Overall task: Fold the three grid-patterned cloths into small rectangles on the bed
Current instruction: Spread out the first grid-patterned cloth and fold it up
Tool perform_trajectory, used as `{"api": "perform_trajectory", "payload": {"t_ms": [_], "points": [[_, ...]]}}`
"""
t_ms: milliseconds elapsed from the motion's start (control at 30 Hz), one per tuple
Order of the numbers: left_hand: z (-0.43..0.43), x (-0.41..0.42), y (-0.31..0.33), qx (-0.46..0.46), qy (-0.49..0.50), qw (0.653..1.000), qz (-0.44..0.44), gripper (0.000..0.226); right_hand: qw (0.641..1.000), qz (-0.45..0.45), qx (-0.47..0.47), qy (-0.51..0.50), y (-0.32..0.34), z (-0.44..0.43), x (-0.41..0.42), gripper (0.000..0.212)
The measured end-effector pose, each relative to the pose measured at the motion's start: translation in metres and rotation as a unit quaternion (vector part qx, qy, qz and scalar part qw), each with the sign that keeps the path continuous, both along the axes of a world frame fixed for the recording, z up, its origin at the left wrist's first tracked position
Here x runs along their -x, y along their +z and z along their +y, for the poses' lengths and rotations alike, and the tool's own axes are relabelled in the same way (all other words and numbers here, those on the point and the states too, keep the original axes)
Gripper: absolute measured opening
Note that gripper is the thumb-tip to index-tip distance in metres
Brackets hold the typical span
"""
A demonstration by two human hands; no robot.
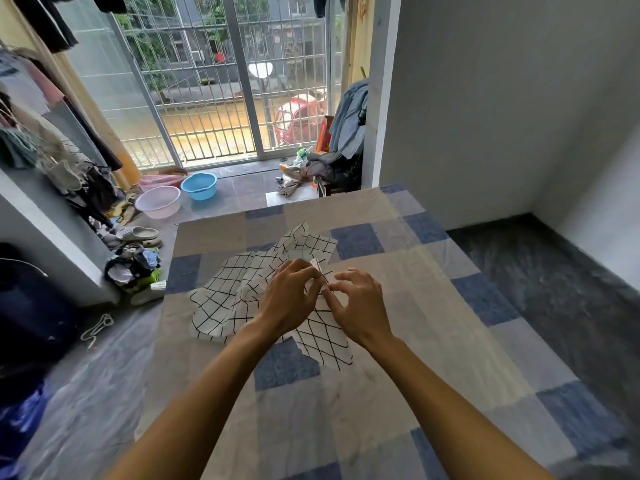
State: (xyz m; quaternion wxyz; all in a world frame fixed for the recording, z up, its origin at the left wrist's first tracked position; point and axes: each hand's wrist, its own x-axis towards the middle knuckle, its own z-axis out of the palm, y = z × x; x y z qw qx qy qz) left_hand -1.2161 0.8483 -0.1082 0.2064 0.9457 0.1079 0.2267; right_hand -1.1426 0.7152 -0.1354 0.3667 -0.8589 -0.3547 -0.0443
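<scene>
The bed (398, 393) with a checked blue and beige cover fills the lower part of the view. The grid-patterned cloths (221, 292) lie crumpled in one heap on the middle of the bed. Over the heap, the left hand (289, 299) pinches a raised fold with curled fingers. The right hand (360, 306), just beside it, touches the cloth with bent, slightly spread fingers; whether it pinches is not clear.
</scene>
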Motion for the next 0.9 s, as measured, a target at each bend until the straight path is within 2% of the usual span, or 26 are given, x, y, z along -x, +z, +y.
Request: {"api": "perform_trajectory", "payload": {"t_ms": [133,267,400,500,600,900], "points": [[-0.002,-0.001,0.003,-0.023,0.013,1.0,0.002,0.017,0.999,-0.04,0.016,-0.009,0.002,-0.001,-0.006,0.028],[0.001,0.002,0.007,-0.118,-0.021,0.993,0.0,0.033,0.989,-0.122,0.076,0.019,0.008,-0.004,-0.018,0.021],[0.0,-0.001,0.007,-0.159,-0.052,0.986,0.011,0.022,0.979,-0.159,0.113,0.05,0.018,-0.003,-0.025,0.021],[-0.001,-0.003,0.005,-0.162,-0.05,0.985,-0.003,0.016,0.978,-0.168,0.111,0.051,0.019,-0.005,-0.028,0.022],[0.001,-0.003,0.006,-0.122,-0.022,0.992,-0.029,0.01,0.98,-0.157,0.112,0.046,0.014,-0.011,-0.031,0.02],[0.016,0.012,0.005,-0.113,0.023,0.992,-0.054,0.009,0.986,-0.12,0.119,0.007,-0.001,-0.029,-0.037,0.017]]}}
